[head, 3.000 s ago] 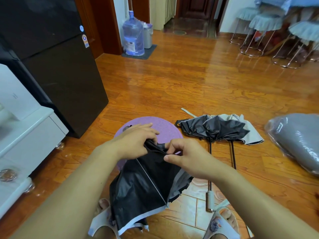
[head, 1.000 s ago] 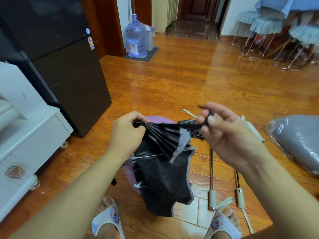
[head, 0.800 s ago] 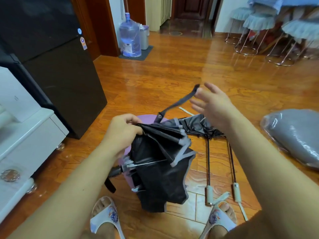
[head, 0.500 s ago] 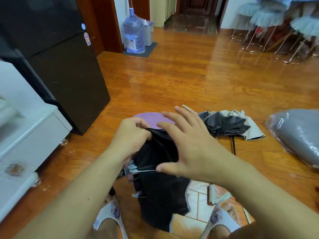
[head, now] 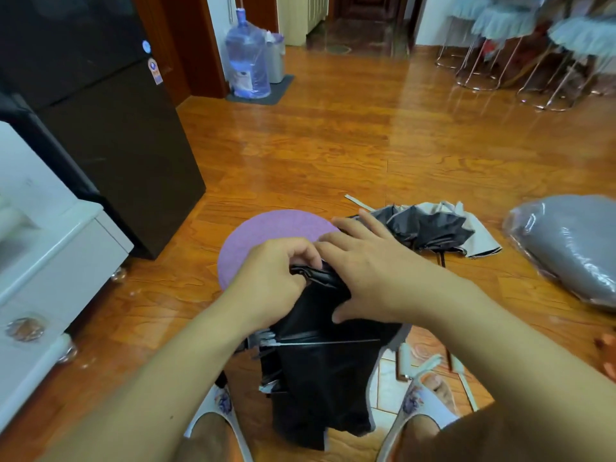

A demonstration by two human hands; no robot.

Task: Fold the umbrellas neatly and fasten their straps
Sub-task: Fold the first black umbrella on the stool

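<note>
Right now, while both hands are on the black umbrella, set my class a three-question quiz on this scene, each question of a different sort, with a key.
1. True or false: the left hand has its fingers curled round the gathered top of the black umbrella.
2. Multiple choice: the right hand is A) lifted clear of the canopy, B) laid over the canopy with fingers spread, C) holding the water bottle.
3. Fill in: the other umbrellas lie on the wooden floor to the ______ of the purple mat.

Key: 1 true; 2 B; 3 right.
</note>
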